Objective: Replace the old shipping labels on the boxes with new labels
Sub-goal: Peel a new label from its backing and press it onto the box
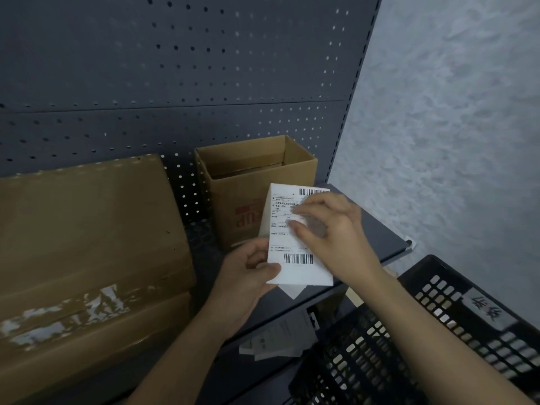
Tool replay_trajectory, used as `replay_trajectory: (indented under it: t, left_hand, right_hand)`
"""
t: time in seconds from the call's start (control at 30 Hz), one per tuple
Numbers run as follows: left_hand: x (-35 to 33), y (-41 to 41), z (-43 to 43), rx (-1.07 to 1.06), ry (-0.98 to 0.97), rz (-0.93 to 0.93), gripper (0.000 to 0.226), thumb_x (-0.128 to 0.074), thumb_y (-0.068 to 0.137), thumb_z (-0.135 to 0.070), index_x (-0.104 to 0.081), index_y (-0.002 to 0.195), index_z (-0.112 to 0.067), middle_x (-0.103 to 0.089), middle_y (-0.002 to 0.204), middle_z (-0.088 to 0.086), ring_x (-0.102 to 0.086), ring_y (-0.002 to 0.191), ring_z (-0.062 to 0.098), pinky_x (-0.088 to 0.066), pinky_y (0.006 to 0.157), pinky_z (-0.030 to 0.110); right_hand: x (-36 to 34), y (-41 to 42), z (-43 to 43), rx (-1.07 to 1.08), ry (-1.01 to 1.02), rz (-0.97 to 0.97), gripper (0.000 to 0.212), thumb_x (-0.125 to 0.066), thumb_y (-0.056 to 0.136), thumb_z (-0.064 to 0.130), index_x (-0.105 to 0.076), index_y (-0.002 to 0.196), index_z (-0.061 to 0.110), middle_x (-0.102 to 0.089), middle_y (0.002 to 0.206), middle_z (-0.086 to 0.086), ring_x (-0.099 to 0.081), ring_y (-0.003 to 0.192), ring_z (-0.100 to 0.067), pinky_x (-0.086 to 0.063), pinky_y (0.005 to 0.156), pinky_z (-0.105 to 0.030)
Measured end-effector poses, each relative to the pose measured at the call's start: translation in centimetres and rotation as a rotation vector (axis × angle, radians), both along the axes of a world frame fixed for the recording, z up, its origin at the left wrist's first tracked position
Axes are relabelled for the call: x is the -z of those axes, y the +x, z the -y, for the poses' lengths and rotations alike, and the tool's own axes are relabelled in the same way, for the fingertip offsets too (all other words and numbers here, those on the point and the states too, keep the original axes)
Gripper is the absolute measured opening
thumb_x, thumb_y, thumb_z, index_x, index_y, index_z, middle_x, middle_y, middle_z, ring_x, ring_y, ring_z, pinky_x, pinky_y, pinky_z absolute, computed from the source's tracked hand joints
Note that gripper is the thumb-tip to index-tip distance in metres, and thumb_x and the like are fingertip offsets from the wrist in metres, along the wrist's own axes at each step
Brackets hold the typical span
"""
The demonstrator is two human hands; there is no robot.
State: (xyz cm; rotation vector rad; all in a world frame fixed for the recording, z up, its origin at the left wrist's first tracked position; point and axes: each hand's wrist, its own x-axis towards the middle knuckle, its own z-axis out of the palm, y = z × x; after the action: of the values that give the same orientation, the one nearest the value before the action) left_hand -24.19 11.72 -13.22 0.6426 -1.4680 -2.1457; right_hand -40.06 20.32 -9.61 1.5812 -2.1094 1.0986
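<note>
Shipping label (282, 245), head view: held upright above the shelf (380, 235). Lower left corner is pinched by the left hand (248, 270) fingers (273, 267). At its middle, the right hand (336, 229) fingers (306, 210) curl and pinch it, blurred. Just behind the fingers stands an open box (248, 176). Left of them is a big closed box (87, 229); lower right, a black basket (438, 317).

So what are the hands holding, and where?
A white label. The left hand pinches its lower left corner. The right hand reaches in from the right edge and has its grip near the middle.
</note>
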Motion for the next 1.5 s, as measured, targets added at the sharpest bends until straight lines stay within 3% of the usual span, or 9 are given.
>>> replay_trajectory:
  t: [0.17,0.27,0.37,0.63,0.93,1.07,1.27,1.37,1.5]
  left_hand:
    - [0.5,0.0,-0.2,0.004,-0.14,0.056,0.039,-0.057,0.09,0.015,-0.07,0.111,-0.015,-0.074,0.11,0.004,-0.068,0.109,0.024,-0.052,0.096,0.052]
    - [0.5,-0.1,-0.3,0.018,-0.185,0.071,0.038,-0.058,0.09,0.014,-0.069,0.111,-0.016,-0.074,0.111,0.001,-0.068,0.109,0.022,-0.051,0.099,0.053]
    - [-0.2,-0.1,-0.2,0.086,-0.194,0.079,0.036,-0.061,0.091,0.009,-0.067,0.116,-0.016,-0.074,0.111,0.002,-0.07,0.106,0.023,-0.052,0.097,0.052]
    - [-2.5,-1.1,1.2,-0.066,-0.307,0.073,0.014,-0.061,0.096,-0.023,-0.069,0.107,-0.021,-0.075,0.099,0.0,-0.073,0.091,0.021,-0.056,0.088,0.053]
    - [-2.1,-1.5,1.1,-0.147,-0.345,-0.003,0.008,-0.063,0.095,-0.01,-0.07,0.094,-0.007,-0.074,0.09,0.009,-0.071,0.086,0.028,-0.055,0.084,0.053]
    - [-2.0,-1.4,1.0,-0.13,-0.349,-0.015,0.009,-0.065,0.093,-0.009,-0.073,0.095,-0.007,-0.075,0.091,0.01,-0.071,0.09,0.031,-0.055,0.087,0.056]
    - [-1.7,-1.0,1.3,-0.103,-0.387,-0.027,0.01,-0.065,0.092,-0.007,-0.074,0.096,-0.007,-0.076,0.089,0.007,-0.073,0.086,0.024,-0.058,0.076,0.038]
    - [-1.4,-1.0,1.4,-0.117,-0.42,-0.029,0.009,-0.066,0.091,-0.004,-0.074,0.092,-0.007,-0.076,0.085,0.006,-0.073,0.081,0.021,-0.057,0.07,0.028]
    - [-1.3,-1.1,1.4,-0.136,-0.434,-0.024,0.01,-0.067,0.09,-0.002,-0.075,0.091,-0.007,-0.076,0.083,0.005,-0.073,0.079,0.021,-0.057,0.069,0.027]
  right_hand:
    - [-0.7,0.2,0.0,0.165,-0.009,0.05,0.031,-0.066,0.091,0.039,-0.063,0.121,0.033,-0.042,0.127,0.01,-0.031,0.125,-0.01,-0.02,0.101,-0.035]
    - [-1.0,0.1,-0.2,0.129,-0.015,0.132,0.03,-0.062,0.093,0.037,-0.064,0.122,0.032,-0.049,0.123,0.009,-0.038,0.123,-0.012,-0.028,0.107,-0.046]
    - [-0.8,0.1,-0.4,0.027,-0.043,0.148,0.026,-0.062,0.094,0.027,-0.068,0.119,0.024,-0.053,0.109,0.01,-0.049,0.112,-0.015,-0.042,0.097,-0.051]
    - [-0.1,0.2,-1.2,-0.065,0.024,0.1,0.023,-0.063,0.094,0.016,-0.072,0.116,0.016,-0.054,0.101,0.009,-0.053,0.101,-0.014,-0.045,0.085,-0.034]
    - [-0.8,1.3,-1.4,-0.131,-0.016,0.117,0.023,-0.068,0.092,0.02,-0.073,0.114,0.021,-0.061,0.102,0.017,-0.057,0.102,-0.006,-0.047,0.091,-0.034]
    - [-1.1,1.7,-1.1,-0.177,0.025,0.124,0.018,-0.068,0.092,0.019,-0.076,0.108,0.02,-0.065,0.102,0.011,-0.062,0.097,-0.006,-0.051,0.084,-0.027]
    - [-0.9,1.7,-1.0,-0.171,0.083,0.24,0.015,-0.072,0.088,0.024,-0.077,0.103,0.024,-0.064,0.099,0.017,-0.063,0.094,-0.005,-0.044,0.076,-0.012]
    - [-1.1,1.9,-0.9,-0.19,0.085,0.335,0.009,-0.076,0.085,0.021,-0.078,0.093,0.022,-0.065,0.09,0.013,-0.063,0.089,-0.008,-0.043,0.072,-0.012]
    - [-1.4,1.9,-0.9,-0.208,0.138,0.365,0.007,-0.077,0.084,0.022,-0.075,0.09,0.025,-0.065,0.084,0.01,-0.061,0.085,-0.01,-0.048,0.072,-0.02]
